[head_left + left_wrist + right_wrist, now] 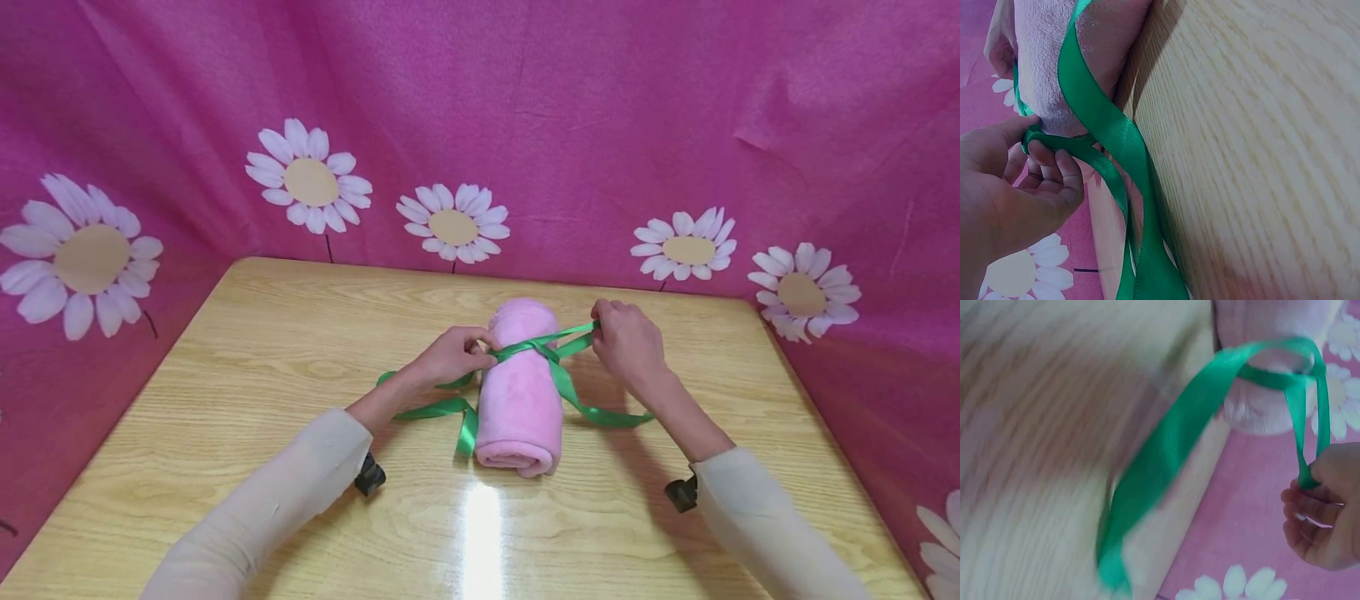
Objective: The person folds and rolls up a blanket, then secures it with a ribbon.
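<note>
A rolled pink towel [519, 408] lies lengthwise on the table, with a green ribbon [566, 387] crossed over its top. On the towel's left side, my left hand [453, 357] pinches the ribbon between thumb and fingers, as the left wrist view also shows on the green ribbon [1094, 119]. To the right of the towel, my raised right hand [628, 343] pinches a doubled loop of ribbon, drawn out from the crossing. In the right wrist view the loop narrows to the fingertips of the right hand [1325, 512]. Loose ribbon tails trail down on both sides of the towel.
The wooden table [285, 333] carries the towel and reflects a bright light near its front. A magenta cloth [570, 125] printed with white daisies rises behind and at both sides. A small black device [370, 475] is at the left sleeve, another black device [681, 494] at the right.
</note>
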`<control>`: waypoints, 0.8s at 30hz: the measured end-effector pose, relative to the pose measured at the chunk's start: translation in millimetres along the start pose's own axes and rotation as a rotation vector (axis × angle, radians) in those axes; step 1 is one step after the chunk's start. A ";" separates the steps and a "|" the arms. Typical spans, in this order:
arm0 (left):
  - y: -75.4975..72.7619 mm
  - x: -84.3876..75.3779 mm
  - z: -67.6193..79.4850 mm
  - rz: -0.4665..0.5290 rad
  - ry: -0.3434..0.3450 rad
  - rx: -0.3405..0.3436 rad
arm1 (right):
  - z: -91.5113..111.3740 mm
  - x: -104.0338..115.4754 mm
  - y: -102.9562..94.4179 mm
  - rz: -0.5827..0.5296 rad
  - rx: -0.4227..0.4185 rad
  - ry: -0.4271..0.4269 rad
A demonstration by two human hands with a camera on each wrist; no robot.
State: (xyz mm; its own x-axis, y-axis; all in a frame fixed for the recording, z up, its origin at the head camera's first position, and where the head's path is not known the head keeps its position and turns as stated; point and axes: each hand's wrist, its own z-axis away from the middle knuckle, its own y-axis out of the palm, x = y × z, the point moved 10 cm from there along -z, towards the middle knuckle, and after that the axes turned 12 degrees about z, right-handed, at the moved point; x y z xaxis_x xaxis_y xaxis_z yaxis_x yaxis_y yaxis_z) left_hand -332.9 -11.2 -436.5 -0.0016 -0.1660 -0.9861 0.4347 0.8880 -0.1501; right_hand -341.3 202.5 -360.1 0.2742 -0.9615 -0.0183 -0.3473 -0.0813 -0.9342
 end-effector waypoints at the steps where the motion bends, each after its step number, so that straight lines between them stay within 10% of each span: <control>1: 0.1 -0.2 0.1 0.001 -0.001 0.001 | 0.0 -5.1 -2.1 -0.011 0.001 0.010; 24: -1.0 0.9 1.5 0.007 -0.005 0.009 | 17.5 -128.3 -51.0 -0.192 -0.015 0.143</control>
State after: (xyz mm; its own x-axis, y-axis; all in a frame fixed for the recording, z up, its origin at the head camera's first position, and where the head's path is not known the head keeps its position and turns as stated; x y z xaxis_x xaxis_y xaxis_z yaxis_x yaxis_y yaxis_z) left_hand -332.0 -12.9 -437.1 0.0056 -0.1618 -0.9868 0.4428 0.8852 -0.1426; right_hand -343.0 334.6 -316.4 0.2069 -0.9553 0.2110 -0.3143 -0.2692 -0.9104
